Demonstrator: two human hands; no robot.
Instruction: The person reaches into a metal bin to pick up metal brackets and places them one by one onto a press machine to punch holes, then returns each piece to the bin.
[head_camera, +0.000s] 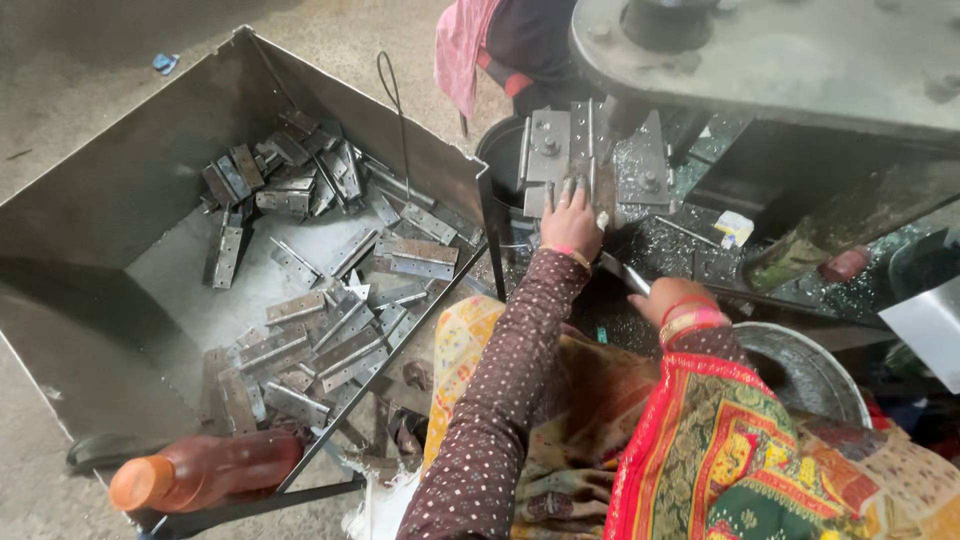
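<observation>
From where I stand, the person's left arm stretches forward in a dotted maroon sleeve, and the left hand (571, 222) lies flat, fingers spread, pressing a metal hinge plate (578, 150) against the fixture (590, 160) of the machine (780, 55). The hinge plate stands upright between 2 bolted grey blocks on that fixture, under the big round machine head. The palm faces down and no finger curls around anything; it is an open, pushing hand.

The right arm is bent close to the body, wrapped in a red and yellow patterned cloth, with bangles at the wrist. The right hand (668, 298) is closed around a thin metal rod (625, 272) that slants up to the left, towards the left wrist.

To the left sits 1 large sheet-metal bin (130, 190), tilted, holding loose hinges (330, 330) in 2 rough heaps, 1 near the back wall and 1 nearer the front; there are far too many, and too overlapped, for me to count exactly. 1 orange-capped plastic bottle (205, 470) of brownish liquid lies on its side at the bin's front corner. 1 round metal basin (805, 370) sits just right of the right hand. Metal shavings cover the machine bed.
</observation>
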